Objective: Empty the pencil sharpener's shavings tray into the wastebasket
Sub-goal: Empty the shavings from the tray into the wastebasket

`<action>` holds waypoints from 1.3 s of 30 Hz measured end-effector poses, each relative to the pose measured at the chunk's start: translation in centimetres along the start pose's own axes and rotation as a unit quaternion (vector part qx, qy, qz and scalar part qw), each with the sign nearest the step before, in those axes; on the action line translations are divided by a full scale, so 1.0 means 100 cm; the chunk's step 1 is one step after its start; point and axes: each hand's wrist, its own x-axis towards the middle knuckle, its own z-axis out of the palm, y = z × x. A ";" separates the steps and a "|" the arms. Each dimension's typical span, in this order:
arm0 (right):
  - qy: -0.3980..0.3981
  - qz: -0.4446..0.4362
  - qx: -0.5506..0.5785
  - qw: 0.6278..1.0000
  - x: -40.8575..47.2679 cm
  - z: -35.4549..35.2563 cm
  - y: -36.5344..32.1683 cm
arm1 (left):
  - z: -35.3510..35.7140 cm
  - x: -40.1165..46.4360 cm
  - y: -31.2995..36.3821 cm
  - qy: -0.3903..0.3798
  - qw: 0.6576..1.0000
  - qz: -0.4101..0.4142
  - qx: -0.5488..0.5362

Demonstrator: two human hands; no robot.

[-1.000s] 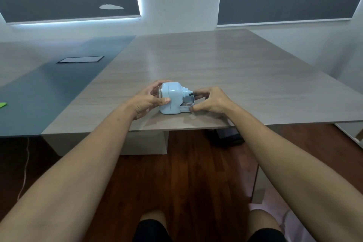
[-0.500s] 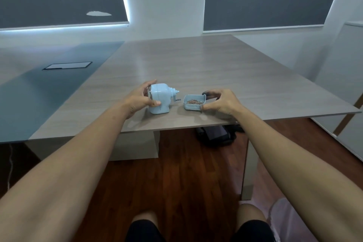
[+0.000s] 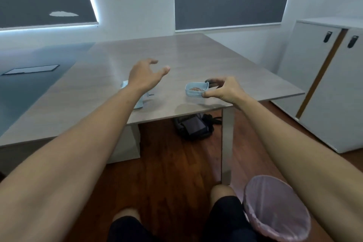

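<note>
My right hand pinches the pale blue shavings tray by its right end, lifted just above the table's near right part; brown shavings lie inside it. The light blue pencil sharpener stands on the table, mostly hidden behind my left wrist. My left hand hovers above it, fingers spread, holding nothing. The wastebasket, lined with a pinkish bag, stands on the floor at the lower right, beside my right knee and partly behind my right forearm.
A black bag lies on the wooden floor under the table. A table leg stands between the bag and the wastebasket. White cabinets line the right wall. A dark inset panel sits far left.
The tray has come out of the sharpener and moved right in my right hand. My left hand has let go of the sharpener and risen. The view turned right, showing the wastebasket.
</note>
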 end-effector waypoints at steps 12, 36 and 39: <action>0.132 0.081 -0.012 0.988 -0.099 -0.138 0.099 | 0.177 -0.054 0.124 -0.146 0.980 0.076 -0.115; 0.156 0.364 0.046 0.917 -0.206 -0.103 0.430 | 0.486 -0.234 0.026 -0.301 0.949 0.082 0.050; 0.147 0.384 0.034 0.911 -0.210 -0.085 0.455 | 0.505 -0.249 0.010 -0.329 0.943 0.036 0.043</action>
